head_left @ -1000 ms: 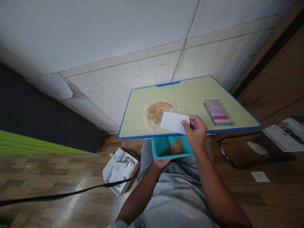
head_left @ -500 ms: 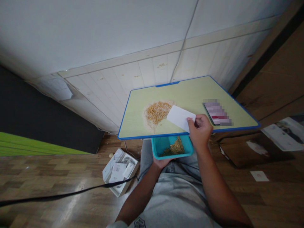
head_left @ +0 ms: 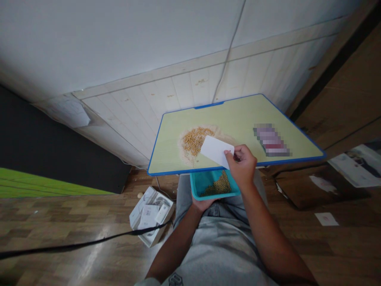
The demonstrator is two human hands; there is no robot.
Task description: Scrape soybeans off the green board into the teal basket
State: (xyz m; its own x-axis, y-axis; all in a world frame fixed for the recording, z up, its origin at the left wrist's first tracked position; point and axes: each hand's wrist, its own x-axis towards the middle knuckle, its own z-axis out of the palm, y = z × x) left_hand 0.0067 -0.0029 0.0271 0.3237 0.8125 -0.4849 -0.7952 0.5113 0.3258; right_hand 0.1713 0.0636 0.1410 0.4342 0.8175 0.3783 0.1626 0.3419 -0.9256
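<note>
Over the table, the card points left; long axis toward beans.

Legible text: none. I can make out no word, brand or number. Marks noted, all unread:

1. White card in my right hand: tiny dark mark beside my thumb, too small to resolve.
2. My grey shirt: dark, angular outlined emblem at the lower frame edge, partly cut off; I cannot resolve letters in it.
3. Printed sheet in the open white box: small patch of print, blurred.
4. Square paper on the floor, right side: faint reddish mark, indistinct.
5. Flat, phone-like object on the surface: pixelated, with a red band; any wording is hidden.
</note>
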